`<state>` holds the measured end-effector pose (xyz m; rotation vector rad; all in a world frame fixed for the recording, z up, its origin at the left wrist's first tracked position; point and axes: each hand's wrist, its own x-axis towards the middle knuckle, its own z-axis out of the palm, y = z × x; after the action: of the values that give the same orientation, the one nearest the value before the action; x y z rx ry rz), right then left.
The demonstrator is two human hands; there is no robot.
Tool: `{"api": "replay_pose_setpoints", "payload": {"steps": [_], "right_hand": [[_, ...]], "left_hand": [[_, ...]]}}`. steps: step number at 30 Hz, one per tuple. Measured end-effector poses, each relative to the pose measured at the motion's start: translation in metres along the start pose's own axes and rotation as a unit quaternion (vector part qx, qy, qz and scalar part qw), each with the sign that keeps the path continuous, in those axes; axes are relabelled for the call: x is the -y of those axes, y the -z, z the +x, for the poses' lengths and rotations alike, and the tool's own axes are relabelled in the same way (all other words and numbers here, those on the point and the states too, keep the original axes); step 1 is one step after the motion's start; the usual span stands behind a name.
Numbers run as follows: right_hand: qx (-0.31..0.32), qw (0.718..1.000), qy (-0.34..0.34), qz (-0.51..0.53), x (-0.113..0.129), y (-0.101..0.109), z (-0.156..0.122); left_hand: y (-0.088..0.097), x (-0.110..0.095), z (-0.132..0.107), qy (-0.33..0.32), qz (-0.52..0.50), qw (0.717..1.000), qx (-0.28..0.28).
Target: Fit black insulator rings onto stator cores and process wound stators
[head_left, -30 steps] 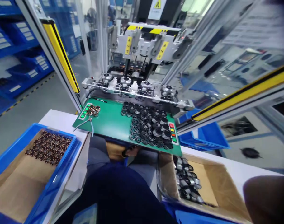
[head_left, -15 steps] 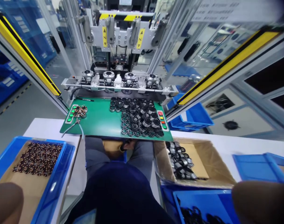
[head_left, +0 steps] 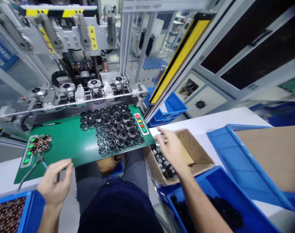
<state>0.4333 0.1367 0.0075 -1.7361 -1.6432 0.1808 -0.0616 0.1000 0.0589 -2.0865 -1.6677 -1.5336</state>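
The left hand (head_left: 54, 183) is just off the front edge of the green-topped bench (head_left: 70, 139), near its left corner, thumb and forefinger curved toward each other; I cannot tell whether they pinch anything. Just beyond it, steel pliers with slim blue-grey handles (head_left: 40, 158) lie at that corner, jaws against a small cluster of round copper-wound cores (head_left: 41, 143) by the left edge.

The right hand (head_left: 171, 149), its fingers loosely spread, is over the open brown cardboard box (head_left: 197, 147) beyond the bench's front right corner. Silver-and-black rings (head_left: 163, 163) are heaped in the box. Black toothed rings (head_left: 115, 127) crowd the bench's right half, stacked in places, reaching its front edge. Nearer the person, the right forearm crosses a blue plastic bin (head_left: 244, 202) holding black parts.
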Motion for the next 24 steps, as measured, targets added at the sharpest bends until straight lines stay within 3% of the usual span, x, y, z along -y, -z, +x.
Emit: {"api": "replay_pose_setpoints", "payload": {"steps": [4,6,7,9,12,15,19,21,24], "right_hand": [[0.014,1.0,-0.014,0.006,-0.01,-0.04,-0.007],[0.01,1.0,-0.022,0.008,-0.011,-0.056,-0.008],[0.007,1.0,-0.025,0.011,-0.01,-0.061,-0.008],[0.008,0.999,-0.026,0.019,-0.008,-0.065,-0.007],[0.03,0.999,-0.026,0.03,-0.005,-0.059,-0.003],[0.073,0.996,-0.021,0.037,-0.02,-0.033,0.002],[0.069,0.992,-0.103,-0.002,-0.093,0.041,-0.014],[0.049,0.982,-0.178,-0.042,-0.136,0.082,-0.039],[0.073,0.964,-0.245,-0.077,-0.183,0.117,-0.076]], "left_hand": [[-0.035,-0.038,-0.056,-0.063,-0.061,0.99,0.112],[-0.051,-0.063,-0.091,-0.068,-0.096,0.971,0.208],[-0.06,-0.072,-0.106,-0.069,-0.141,0.94,0.302],[-0.079,-0.086,-0.126,-0.089,-0.162,0.889,0.418],[-0.103,-0.099,-0.131,-0.109,-0.147,0.832,0.524],[-0.118,-0.12,-0.116,-0.104,-0.154,0.776,0.603],[-0.155,-0.165,-0.08,-0.101,-0.204,0.72,0.655],[-0.194,-0.192,-0.06,-0.105,-0.209,0.72,0.653],[-0.281,-0.237,-0.036,-0.127,-0.185,0.736,0.639]]}}
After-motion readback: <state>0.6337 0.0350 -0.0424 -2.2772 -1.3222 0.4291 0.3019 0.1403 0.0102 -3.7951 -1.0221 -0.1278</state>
